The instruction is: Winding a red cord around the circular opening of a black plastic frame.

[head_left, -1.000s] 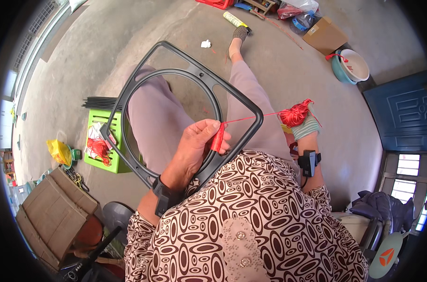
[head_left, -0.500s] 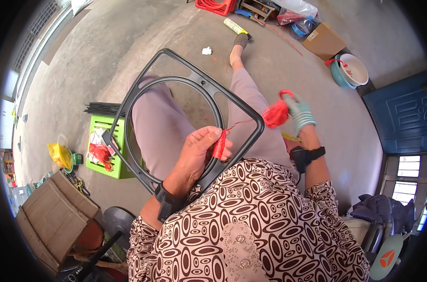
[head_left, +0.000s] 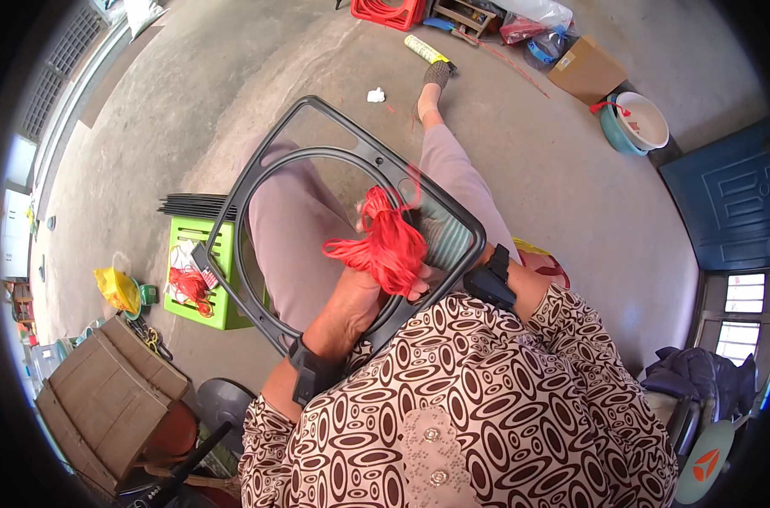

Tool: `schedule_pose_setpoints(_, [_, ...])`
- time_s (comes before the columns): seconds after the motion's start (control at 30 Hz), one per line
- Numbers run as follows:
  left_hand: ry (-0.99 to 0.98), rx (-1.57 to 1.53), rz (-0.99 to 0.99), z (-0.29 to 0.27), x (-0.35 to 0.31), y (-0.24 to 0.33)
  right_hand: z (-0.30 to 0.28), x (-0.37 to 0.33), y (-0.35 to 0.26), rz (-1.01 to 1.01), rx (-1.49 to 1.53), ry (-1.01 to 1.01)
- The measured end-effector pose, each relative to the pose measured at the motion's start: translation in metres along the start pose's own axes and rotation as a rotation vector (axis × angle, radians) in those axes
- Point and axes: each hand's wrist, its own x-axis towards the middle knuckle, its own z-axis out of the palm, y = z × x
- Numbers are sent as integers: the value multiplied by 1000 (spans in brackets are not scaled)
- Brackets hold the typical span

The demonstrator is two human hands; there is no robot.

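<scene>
Has red twine (head_left: 190, 288) on a lime-green slatted plastic stool (head_left: 224, 313) at left, then grasps a black plastic frame (head_left: 369, 152) by its inner ring with fingers of the bare left hand (head_left: 359, 296), partly under a loose red hank (head_left: 380, 244) overlapping that ring, and just rightward has the striped-gloved right hand (head_left: 448, 233), with fingers too hidden to tell.

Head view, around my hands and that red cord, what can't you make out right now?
In the head view:
Left hand: most of its fingers and its exact grip, hidden by the bunched red cord.
Gloved right hand: its finger positions, blurred and partly covered by the cord.
Black frame: the stretch of its round opening's rim behind the cord.
</scene>
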Motion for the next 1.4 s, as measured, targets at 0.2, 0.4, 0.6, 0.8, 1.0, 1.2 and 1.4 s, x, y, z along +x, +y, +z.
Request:
schedule_pose_setpoints(0.2, [38,25,213,-2,7,-6,62,17,-8,-179,206,300])
schedule_pose_setpoints(0.4, [42,63,302,-6,4,-9,36,-4,-9,-139,-446,542])
schedule_pose_setpoints(0.6, [67,37,119,-6,0,4,23,-61,-21,-180,-919,908])
schedule_pose_setpoints(0.8, [76,20,101,-5,-2,8,13,-155,-35,-808,-88,712])
schedule_pose_setpoints(1.0, [66,16,103,-2,-2,9,22,-200,-35,-781,-169,797])
schedule_pose_setpoints(1.2, [86,1,103,0,-1,12,1,-145,-43,-496,-981,1475])
schedule_pose_setpoints(1.4, [71,-51,3,2,1,8,-16,-28,-41,-516,-1269,1360])
